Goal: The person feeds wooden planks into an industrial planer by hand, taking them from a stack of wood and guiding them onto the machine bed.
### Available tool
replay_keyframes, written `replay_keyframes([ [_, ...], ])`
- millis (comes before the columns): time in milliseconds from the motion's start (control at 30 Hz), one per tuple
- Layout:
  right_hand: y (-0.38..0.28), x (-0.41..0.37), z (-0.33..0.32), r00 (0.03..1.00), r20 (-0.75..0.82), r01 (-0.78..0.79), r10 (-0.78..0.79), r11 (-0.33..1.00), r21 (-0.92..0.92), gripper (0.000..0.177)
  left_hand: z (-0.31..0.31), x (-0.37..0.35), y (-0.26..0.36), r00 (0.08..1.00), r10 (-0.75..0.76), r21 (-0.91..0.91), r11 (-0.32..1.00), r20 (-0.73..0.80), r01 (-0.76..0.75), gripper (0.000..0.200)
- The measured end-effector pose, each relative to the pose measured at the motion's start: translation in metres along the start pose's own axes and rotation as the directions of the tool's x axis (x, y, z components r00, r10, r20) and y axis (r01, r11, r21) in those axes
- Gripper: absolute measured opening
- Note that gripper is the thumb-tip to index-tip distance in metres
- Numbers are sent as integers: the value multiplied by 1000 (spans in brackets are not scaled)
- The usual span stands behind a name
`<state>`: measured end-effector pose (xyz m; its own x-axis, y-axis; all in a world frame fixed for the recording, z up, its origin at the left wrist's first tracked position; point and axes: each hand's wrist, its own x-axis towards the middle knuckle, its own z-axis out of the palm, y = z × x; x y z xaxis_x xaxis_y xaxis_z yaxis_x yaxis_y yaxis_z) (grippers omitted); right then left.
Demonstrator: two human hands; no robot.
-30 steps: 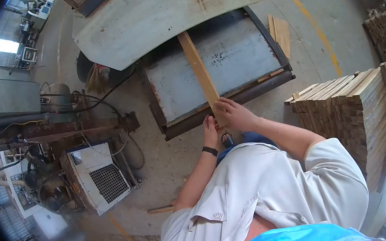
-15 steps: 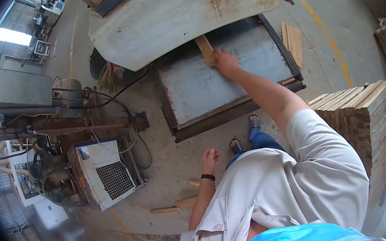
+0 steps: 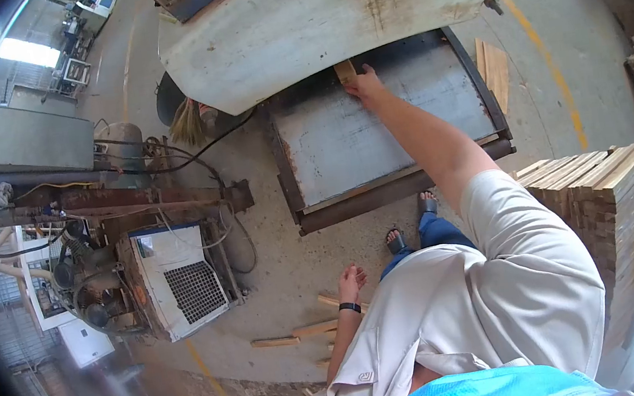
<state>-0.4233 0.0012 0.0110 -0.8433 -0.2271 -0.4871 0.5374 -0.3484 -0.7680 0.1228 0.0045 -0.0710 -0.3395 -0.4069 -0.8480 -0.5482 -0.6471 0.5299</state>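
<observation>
Right hand: arm stretched forward over the table, right hand rested on the near end of the board.
Right fingers: together, laid against the board end; gripped or just pressed flat, could not tell.
Board: short stub showed only, at the far edge of the table; the rest was hidden under the cover.
Cover: big curved grey sheet with rust stains, overhung the far side of the table.
Table: flat grey metal top with a dark frame, rusty near edge.
Left hand: left hand hung low at the person's side, well apart from the table.
Left fingers: loosely curled, slightly apart, held nothing.
Wristband: black wristband on the left wrist.
Scraps: wood scraps lay on the floor just below the left hand, not touched.
Feet: feet in sandals, near the table's front edge.
Stack: tall stack of cut boards at the person's right, near the right elbow.
Planks: a few planks on the floor past the table's right side.
Compressor: compressor with a grille, left of the person, apart from both hands.
Broom: broom beside the cover's left end.
</observation>
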Motion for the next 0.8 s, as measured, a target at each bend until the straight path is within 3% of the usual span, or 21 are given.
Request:
replay_keyframes([
  [67,7,10,-15,986,164,-38,44,999,-38,92,-3,2,4,1000,10,18,1000,3,-10,35],
  [167,-2,-13,-37,964,252,-83,80,997,3,88,-7,8,11,999,18,45,999,36,-19,35],
  [200,-7,-24,-49,972,230,-63,57,998,18,88,-7,11,15,998,18,51,999,60,-21,35],
  [267,-19,-51,-77,936,345,-48,64,997,-56,79,-6,21,24,992,27,131,990,122,-43,35],
  [333,-33,-98,-117,945,327,47,-2,990,-131,68,1,28,37,977,24,235,969,213,-75,36],
  [400,-45,-159,-162,967,253,71,-15,974,-215,63,16,24,56,927,104,453,849,359,-270,35],
  [467,-32,-209,-234,967,252,83,-40,983,-165,63,32,29,68,867,75,548,747,493,-376,34],
  [533,0,-266,-305,976,144,175,-164,982,-68,60,65,26,83,783,27,596,633,621,-494,33],
  [600,13,-346,-359,980,-50,183,-194,968,-170,59,96,20,93,755,-31,610,611,655,-505,32],
  [667,26,-432,-395,948,-257,164,-189,980,-116,55,133,13,95,700,-87,624,539,709,-566,32],
  [733,42,-497,-428,886,-431,95,-172,976,-195,51,170,6,98,665,-124,633,473,737,-614,33],
  [800,55,-547,-439,761,-595,239,-260,964,-116,46,208,4,97,564,-120,552,448,817,-704,34],
])
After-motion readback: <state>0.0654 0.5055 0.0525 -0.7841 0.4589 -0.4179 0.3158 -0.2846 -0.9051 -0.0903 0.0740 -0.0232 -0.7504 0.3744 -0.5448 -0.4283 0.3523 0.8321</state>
